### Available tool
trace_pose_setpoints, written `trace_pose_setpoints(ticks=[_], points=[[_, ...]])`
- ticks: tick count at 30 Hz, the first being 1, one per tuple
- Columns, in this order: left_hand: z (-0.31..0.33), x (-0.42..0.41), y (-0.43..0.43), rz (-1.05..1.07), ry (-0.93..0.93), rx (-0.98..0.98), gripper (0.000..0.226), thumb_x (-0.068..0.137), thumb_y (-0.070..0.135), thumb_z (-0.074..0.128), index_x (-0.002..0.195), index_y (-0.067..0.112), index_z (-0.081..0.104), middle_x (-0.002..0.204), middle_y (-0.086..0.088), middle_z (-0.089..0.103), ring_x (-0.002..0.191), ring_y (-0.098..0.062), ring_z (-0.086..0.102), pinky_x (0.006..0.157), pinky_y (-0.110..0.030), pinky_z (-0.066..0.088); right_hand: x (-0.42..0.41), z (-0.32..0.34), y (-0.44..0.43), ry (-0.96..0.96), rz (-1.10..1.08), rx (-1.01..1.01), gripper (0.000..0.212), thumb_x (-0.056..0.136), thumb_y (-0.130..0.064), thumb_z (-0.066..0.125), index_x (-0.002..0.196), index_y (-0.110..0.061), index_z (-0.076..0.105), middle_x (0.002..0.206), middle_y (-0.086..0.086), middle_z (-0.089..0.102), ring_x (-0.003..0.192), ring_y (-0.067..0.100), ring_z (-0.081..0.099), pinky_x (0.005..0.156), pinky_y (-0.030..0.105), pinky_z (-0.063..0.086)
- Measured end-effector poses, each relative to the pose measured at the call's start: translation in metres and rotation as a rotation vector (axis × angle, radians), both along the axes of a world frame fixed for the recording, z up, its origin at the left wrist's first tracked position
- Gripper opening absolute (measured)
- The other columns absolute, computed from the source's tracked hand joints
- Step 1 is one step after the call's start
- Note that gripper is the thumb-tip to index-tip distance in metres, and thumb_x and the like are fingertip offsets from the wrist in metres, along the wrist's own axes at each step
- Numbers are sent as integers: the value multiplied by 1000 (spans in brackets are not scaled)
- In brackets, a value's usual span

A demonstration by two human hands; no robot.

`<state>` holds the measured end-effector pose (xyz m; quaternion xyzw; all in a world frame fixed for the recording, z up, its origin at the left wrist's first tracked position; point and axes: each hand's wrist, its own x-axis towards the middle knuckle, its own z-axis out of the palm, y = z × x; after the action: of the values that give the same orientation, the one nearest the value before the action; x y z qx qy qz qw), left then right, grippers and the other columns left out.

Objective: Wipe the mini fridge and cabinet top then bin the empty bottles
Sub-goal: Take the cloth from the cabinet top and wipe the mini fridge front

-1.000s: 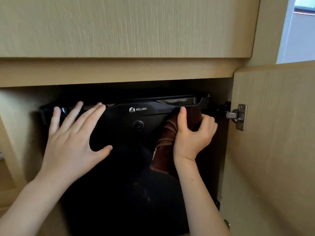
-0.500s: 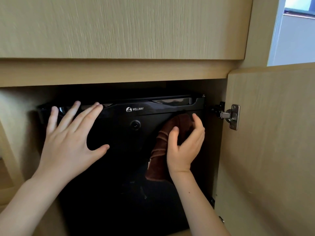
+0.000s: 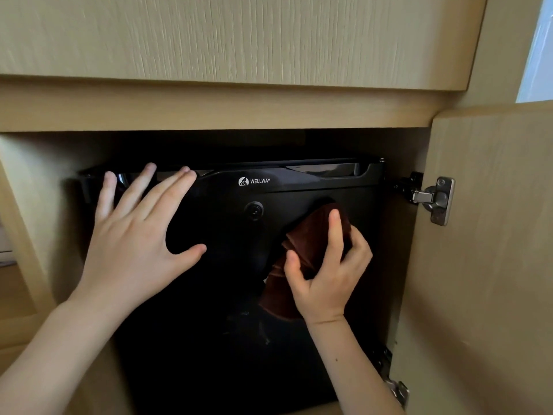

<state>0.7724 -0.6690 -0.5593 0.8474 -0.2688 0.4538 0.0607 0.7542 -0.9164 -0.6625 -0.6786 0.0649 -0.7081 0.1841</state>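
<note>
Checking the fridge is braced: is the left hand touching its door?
Touching. The head view shows the left hand spread flat against the mini fridge door, fingers reaching its top edge.

Both arms are bare as far as the near edge of the view. The left hand (image 3: 131,247) and the right hand (image 3: 326,274) are small, with slim fingers and short, rounded nails. A tiny dark speck marks the right forearm (image 3: 353,363) below the wrist.
</note>
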Motion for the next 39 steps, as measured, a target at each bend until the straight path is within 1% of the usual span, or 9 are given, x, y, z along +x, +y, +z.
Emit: trace_pose_setpoints(ticks=[6, 11, 14, 20, 22, 29, 32, 35, 39], points=[[-1, 2, 2, -3, 26, -12, 98, 67, 60, 58, 154, 28, 27, 156, 9, 36, 150, -22, 21, 122, -44, -6, 0, -23, -8, 5, 18, -228, 74, 81, -60, 60, 138, -16, 44, 114, 9, 42, 103, 28, 48, 85, 45, 49], [-1, 3, -1, -16, 22, -24, 96, 67, 60, 56, 152, 26, 31, 155, 7, 39, 149, -23, 23, 121, -53, 2, -6, 20, -34, -136, 83, 188, 77, 75, -42, 71, 142, -14, 46, 109, 7, 44, 100, 19, 46, 86, 41, 49], [0, 1, -2, -10, 28, -23, 95, 66, 61, 54, 152, 26, 31, 155, 7, 39, 149, -24, 24, 122, -52, 2, -3, 28, -26, -158, 22, 332, 79, 77, -46, 69, 144, -11, 46, 106, 13, 47, 99, 22, 45, 86, 46, 48], [1, -2, -2, 1, 55, -27, 97, 67, 62, 54, 154, 29, 26, 157, 9, 36, 150, -21, 19, 122, -41, -9, 6, -12, 15, -24, -52, -167, 71, 81, -59, 61, 135, -14, 48, 107, 9, 42, 95, 28, 49, 79, 43, 48], [1, -2, -1, 0, 50, -26, 97, 68, 63, 53, 154, 28, 27, 157, 7, 37, 150, -22, 20, 122, -42, -8, 4, -9, 7, -18, 12, -210, 69, 79, -56, 65, 134, -17, 49, 104, 6, 40, 92, 25, 49, 76, 43, 48], [0, -1, -1, 11, 19, -3, 99, 69, 57, 61, 155, 28, 23, 159, 7, 32, 151, -23, 17, 122, -44, -7, 1, 43, 12, -181, 135, 448, 77, 73, -44, 75, 140, -17, 46, 106, 0, 39, 97, 14, 43, 83, 47, 50], [-2, -1, 0, 7, 5, 0, 99, 70, 57, 61, 156, 27, 22, 160, 6, 31, 151, -22, 15, 122, -46, -5, 7, 20, 30, -94, 27, 150, 76, 74, -50, 72, 136, -12, 49, 100, 11, 45, 90, 25, 47, 81, 40, 48], [-3, 1, 0, 3, -18, 9, 98, 73, 57, 60, 157, 25, 21, 160, 4, 31, 151, -23, 15, 123, -46, -4, 9, -17, 38, 8, 53, -244, 70, 78, -57, 67, 133, -17, 50, 100, 7, 43, 86, 25, 50, 74, 39, 46], [-10, 2, 9, -58, -65, -1, 92, 76, 51, 65, 154, 18, 30, 159, -1, 33, 150, -23, 20, 123, -46, 4, 5, -14, 22, 42, 153, -245, 69, 77, -54, 72, 132, -18, 50, 97, 6, 44, 84, 23, 49, 71, 44, 50]])
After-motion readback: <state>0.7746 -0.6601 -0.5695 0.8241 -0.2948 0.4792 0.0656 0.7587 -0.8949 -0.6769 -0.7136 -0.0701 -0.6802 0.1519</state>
